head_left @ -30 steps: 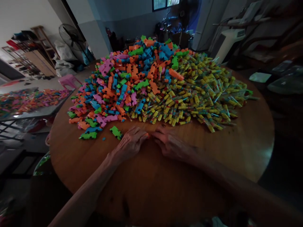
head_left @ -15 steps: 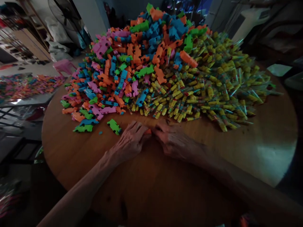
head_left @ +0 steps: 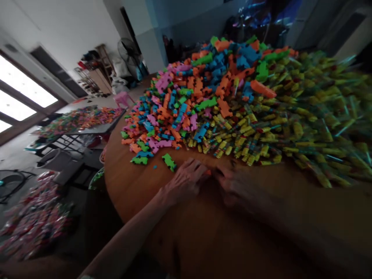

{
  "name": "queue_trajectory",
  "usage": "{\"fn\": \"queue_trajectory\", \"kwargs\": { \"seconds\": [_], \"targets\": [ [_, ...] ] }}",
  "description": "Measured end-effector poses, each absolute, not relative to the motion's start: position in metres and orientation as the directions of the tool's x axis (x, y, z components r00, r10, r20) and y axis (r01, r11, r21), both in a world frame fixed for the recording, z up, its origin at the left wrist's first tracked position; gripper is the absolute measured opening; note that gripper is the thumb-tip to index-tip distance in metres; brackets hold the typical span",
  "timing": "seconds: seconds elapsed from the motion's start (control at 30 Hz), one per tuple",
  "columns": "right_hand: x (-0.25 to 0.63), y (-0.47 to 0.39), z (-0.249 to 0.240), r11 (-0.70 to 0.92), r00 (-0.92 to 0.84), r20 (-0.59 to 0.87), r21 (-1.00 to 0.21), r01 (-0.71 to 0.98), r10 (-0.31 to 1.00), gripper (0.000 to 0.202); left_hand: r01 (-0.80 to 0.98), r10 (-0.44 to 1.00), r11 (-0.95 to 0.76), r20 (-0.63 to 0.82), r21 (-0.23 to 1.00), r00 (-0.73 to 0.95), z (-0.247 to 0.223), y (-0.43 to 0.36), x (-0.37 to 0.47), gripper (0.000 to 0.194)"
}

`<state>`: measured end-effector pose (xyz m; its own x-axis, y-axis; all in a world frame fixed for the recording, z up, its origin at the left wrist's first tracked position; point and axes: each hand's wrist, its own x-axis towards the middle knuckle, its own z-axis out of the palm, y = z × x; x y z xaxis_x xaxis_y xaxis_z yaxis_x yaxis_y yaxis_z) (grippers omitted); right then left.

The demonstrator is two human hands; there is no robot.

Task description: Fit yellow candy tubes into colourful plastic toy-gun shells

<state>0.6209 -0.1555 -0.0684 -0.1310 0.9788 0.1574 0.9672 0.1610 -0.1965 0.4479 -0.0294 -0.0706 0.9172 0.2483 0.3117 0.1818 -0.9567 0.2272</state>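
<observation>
Head view, change: swung toward the left side of the room, with more now showing of the side table [head_left: 114, 127] and the bagged goods [head_left: 37, 223] on the floor; little altered at the fingertips.
Left hand [head_left: 189, 176]: palm down, fingers bent and closed, seemingly pinching the orange piece.
Right hand [head_left: 234, 184]: fingers curled in at the other end of the orange piece; dim, so cannot tell whether gripping or only touching.
Orange piece [head_left: 208, 172]: low over the wood between both sets of fingertips, mostly covered.
Green toy car [head_left: 169, 162]: lying apart from the heap, just beyond and left of the left hand, with a small blue bit [head_left: 155, 167] farther left.
Toy-car pile [head_left: 177, 110]: heaped across the left and far parts of the round table [head_left: 132, 186], meeting the yellow wrapped pieces [head_left: 258, 133] beyond the hands.
Left edge: visible, curving past a green-filled container [head_left: 97, 180] below; wood showing between rim and left forearm.
Near edge: lost in shadow at lower right; likely more room to draw back than to push forward, given the piles close beyond the fingertips.
</observation>
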Motion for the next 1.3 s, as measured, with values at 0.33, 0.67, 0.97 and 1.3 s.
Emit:
{"fn": "queue_trajectory", "kwargs": {
  "seconds": [0.33,0.67,0.97,1.3],
  "targets": [
    [0.633,-0.161,-0.073,-0.039,0.139,0.421,-0.236,0.971,0.896,0.034,0.402,0.475,-0.877,0.340,0.265,0.812,-0.072,-0.053,0.283,0.016],
    [0.636,-0.106,-0.049,-0.223,0.190,0.316,0.073,0.972,0.930,0.038,0.631,0.583,-0.771,0.489,0.081,0.649,-0.047,-0.029,0.283,0.043],
    [0.624,-0.136,-0.043,-0.094,0.061,0.337,0.082,0.992,0.940,0.026,0.636,0.628,-0.768,0.277,0.072,0.727,-0.051,-0.006,0.380,0.037],
    [0.628,-0.186,-0.093,0.120,-0.081,0.444,-0.060,0.991,0.892,0.028,0.237,0.364,-0.903,0.345,0.359,0.865,-0.069,-0.026,0.366,0.029]
  ]
}}
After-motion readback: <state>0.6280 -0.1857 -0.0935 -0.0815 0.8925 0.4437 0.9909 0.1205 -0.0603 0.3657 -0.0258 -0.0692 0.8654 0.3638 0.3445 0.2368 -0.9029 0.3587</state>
